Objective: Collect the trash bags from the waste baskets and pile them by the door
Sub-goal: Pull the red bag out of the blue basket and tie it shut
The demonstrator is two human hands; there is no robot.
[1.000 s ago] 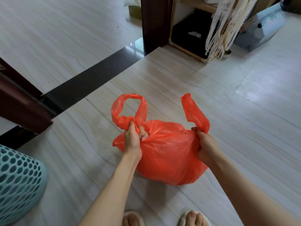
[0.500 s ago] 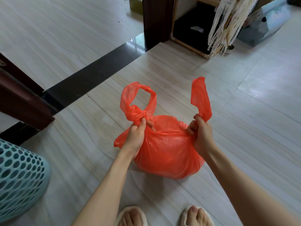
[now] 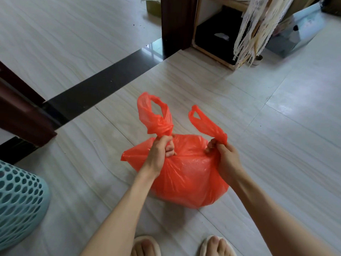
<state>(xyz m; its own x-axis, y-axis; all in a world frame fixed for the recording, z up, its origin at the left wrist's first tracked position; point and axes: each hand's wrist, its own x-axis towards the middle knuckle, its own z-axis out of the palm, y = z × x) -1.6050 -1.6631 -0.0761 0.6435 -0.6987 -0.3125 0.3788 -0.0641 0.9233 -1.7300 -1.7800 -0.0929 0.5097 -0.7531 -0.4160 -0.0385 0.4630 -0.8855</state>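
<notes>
A full orange-red trash bag (image 3: 186, 183) sits on the pale tiled floor just in front of my feet. My left hand (image 3: 159, 154) is closed around the base of the bag's left handle loop, which stands up above my fist. My right hand (image 3: 224, 159) pinches the base of the right handle loop, which leans up and to the left. Both handles are held apart over the bag's gathered top. A light blue perforated waste basket (image 3: 18, 200) stands at the lower left.
A dark threshold strip (image 3: 96, 89) runs diagonally through the doorway between dark wooden frame posts (image 3: 177, 23). A low shelf with a black bin (image 3: 215, 36), hanging cream fringe (image 3: 249, 36) and a clear plastic box (image 3: 299, 32) stand at the upper right.
Both hands have drawn the two handle loops closer together above the bag. The right handle now tilts left instead of standing upright.
</notes>
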